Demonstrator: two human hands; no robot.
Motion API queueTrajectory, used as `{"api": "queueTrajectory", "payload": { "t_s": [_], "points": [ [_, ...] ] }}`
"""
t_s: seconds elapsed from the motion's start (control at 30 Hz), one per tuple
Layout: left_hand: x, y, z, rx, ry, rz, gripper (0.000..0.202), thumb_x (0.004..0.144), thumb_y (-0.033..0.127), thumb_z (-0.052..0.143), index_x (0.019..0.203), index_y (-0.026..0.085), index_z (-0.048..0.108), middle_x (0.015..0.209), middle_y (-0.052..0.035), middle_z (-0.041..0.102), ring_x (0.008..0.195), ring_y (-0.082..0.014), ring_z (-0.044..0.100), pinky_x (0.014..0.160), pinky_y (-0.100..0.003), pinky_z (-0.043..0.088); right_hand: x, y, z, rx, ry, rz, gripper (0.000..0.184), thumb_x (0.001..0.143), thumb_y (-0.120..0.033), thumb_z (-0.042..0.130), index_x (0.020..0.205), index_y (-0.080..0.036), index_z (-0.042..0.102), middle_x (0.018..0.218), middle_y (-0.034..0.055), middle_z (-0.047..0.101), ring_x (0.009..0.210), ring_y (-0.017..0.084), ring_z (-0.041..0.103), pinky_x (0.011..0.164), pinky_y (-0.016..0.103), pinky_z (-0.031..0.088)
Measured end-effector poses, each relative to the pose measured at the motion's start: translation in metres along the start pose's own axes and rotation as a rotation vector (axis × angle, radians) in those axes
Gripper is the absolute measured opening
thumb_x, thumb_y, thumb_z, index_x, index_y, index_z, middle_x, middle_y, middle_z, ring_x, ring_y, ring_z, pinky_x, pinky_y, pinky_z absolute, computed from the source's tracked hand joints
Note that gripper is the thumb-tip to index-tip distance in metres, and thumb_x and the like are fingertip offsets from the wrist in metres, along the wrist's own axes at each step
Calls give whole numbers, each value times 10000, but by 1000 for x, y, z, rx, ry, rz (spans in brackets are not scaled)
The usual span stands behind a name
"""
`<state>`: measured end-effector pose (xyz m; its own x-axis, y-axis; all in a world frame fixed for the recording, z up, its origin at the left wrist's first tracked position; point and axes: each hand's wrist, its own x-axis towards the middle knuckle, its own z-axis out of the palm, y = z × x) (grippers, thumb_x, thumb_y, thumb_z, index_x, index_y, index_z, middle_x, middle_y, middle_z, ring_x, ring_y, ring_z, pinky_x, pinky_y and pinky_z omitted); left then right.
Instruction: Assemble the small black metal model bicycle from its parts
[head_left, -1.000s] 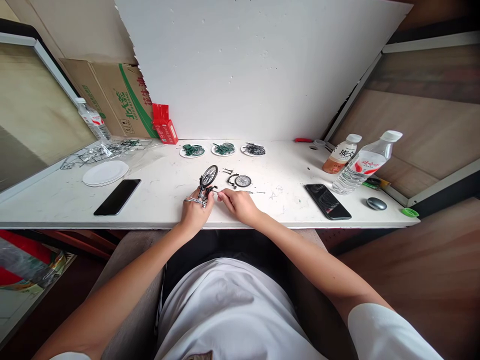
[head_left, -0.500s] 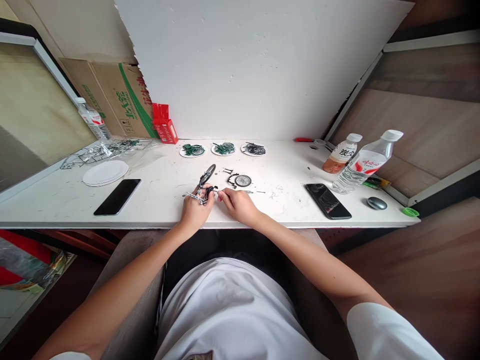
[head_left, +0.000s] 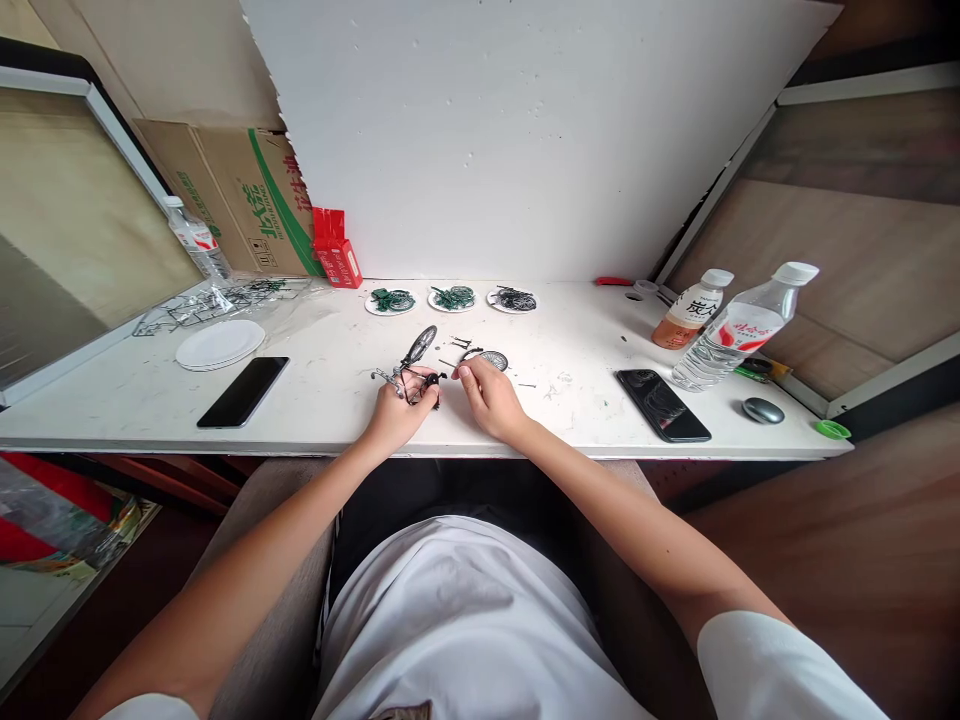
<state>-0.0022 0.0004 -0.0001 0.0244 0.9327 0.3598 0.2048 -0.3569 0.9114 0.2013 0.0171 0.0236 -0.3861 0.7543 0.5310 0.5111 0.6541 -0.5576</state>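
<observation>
My left hand point(head_left: 399, 414) is closed around a partly built model bicycle point(head_left: 418, 346), dark and silver, with one wheel tilted up toward the back. Its pedal area shows between my thumb and fingers. Just to the right, my right hand point(head_left: 492, 398) is closed in a pinch, its fingertips apart from the bicycle. Whatever lies between those fingertips is too small to make out. Behind the right hand, partly covered by it, a loose spoked wheel point(head_left: 495, 358) lies on the table beside a curved dark part. A small dark part point(head_left: 460, 342) lies farther back.
Three plates of small model parts stand along the back: left plate point(head_left: 390, 301), middle plate point(head_left: 451, 299), right plate point(head_left: 513, 299). Phones flank my hands, one left point(head_left: 244, 392), one right point(head_left: 663, 405). Bottles point(head_left: 739, 330) and a mouse point(head_left: 763, 410) stand at right.
My right hand has moved right, away from the bicycle, and now partly covers the loose wheel. My left hand keeps its hold on the bicycle. The whole view has shifted slightly.
</observation>
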Motion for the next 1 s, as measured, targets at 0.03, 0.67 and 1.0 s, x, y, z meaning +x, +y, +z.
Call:
{"api": "queueTrajectory", "payload": {
  "t_s": [0.03, 0.67, 1.0],
  "points": [
    [1, 0, 0, -13, -2, -6, 319, 910, 379, 718, 1146, 173, 659, 929, -96, 807, 856, -238, 787, 813, -368, 628, 1, 1, 1, 6, 7, 1, 427, 1171, -428, 253, 1080, -217, 612, 1098, 100, 693, 1018, 230, 654, 912, 339, 471],
    [2, -11, -4, 99, 47, -50, 377, 1025, 452, 527, 1154, 185, 760, 943, -82, 790, 797, -218, 739, 587, -274, 588, 1, 1, 5, 45, -28, 183, 326, 1130, -558, 328, 1018, -264, 413, 946, 59, 672, 772, 230, 619, 706, 350, 455],
    [-1, 7, -2, 197, 9, 43, 260, 985, 378, 567, 984, 196, 753, 1268, -114, 774, 989, -249, 758, 771, -335, 632, 2, 14, 9, 319, -97, 35, 328, 1021, -458, 585, 963, -282, 315, 1055, 68, 706, 951, 217, 665, 756, 348, 519]
  ]
}}
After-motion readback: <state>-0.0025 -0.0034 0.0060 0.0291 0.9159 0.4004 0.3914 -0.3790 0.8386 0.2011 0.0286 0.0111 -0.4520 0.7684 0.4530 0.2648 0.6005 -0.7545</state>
